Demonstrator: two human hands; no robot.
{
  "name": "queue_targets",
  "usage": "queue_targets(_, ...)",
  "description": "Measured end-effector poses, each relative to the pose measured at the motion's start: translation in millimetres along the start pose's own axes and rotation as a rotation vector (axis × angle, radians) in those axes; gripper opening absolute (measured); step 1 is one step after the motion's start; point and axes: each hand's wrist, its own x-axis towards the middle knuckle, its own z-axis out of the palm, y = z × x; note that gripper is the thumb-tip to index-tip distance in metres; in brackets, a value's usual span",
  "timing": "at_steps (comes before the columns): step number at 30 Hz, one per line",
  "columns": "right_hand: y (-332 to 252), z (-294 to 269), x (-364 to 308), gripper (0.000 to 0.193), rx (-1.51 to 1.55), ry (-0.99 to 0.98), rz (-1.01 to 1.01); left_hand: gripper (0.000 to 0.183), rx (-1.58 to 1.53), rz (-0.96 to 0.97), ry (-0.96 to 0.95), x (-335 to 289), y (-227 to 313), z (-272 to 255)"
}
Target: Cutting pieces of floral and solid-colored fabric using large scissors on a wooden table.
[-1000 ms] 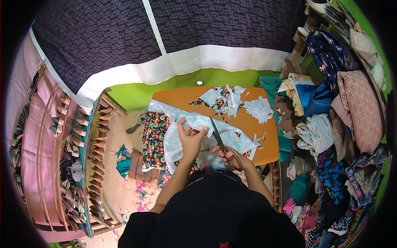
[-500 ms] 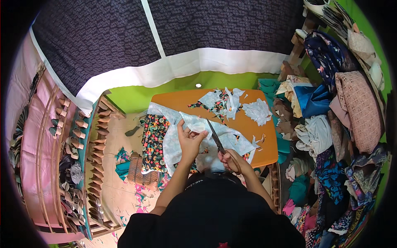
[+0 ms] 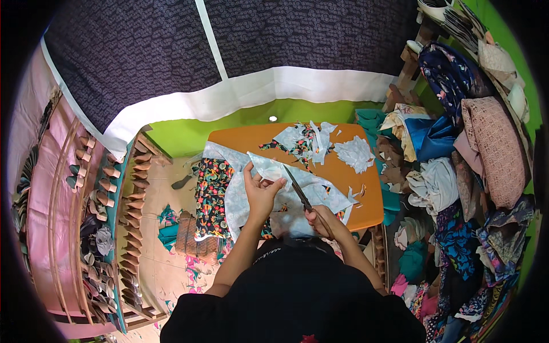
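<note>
My left hand (image 3: 262, 191) pinches a small pale piece of cloth (image 3: 267, 167) between thumb and fingers, above a larger spread of fabric. In my right hand (image 3: 321, 220) are dark scissors (image 3: 298, 190), their blades pointing up and left toward the pale piece. Whether the blades touch the cloth I cannot tell. Beneath both hands lies the large fabric (image 3: 237, 201), its pale blue-white side up. Along its left a black floral side (image 3: 214, 197) shows and hangs past the table's edge.
Cut scraps (image 3: 303, 143) and a crumpled pale pile (image 3: 354, 154) lie at the back of the orange table (image 3: 369, 197). Racks of shoe lasts (image 3: 134, 223) stand at left. Heaped fabrics (image 3: 434, 183) fill the right side. Offcuts litter the floor (image 3: 157, 240).
Both hands have shifted only slightly; my left hand keeps its pinch on the pale cloth piece. The scissors stay in my right hand, at nearly the same angle.
</note>
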Motion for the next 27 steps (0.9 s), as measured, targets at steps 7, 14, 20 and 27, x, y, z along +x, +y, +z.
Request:
queue_targets(7, -4, 1, -3, 0.025, -0.033, 0.032, -0.027, 0.069, 0.020, 0.011, -0.014, 0, 4, -1)
queue_targets(14, 0, 3, -6, 0.027, -0.020, 0.028, -0.043, 0.068, 0.019, -0.030, -0.057, 1, 8, -4)
queue_targets(20, 11, 1, -3, 0.039, 0.058, -0.043, 0.001, 0.068, 0.012, -0.088, -0.123, 1, 12, -4)
queue_targets(27, 5, 2, -4, 0.049, 0.106, -0.070, -0.042, 0.069, 0.028, -0.118, -0.165, 3, 11, -6)
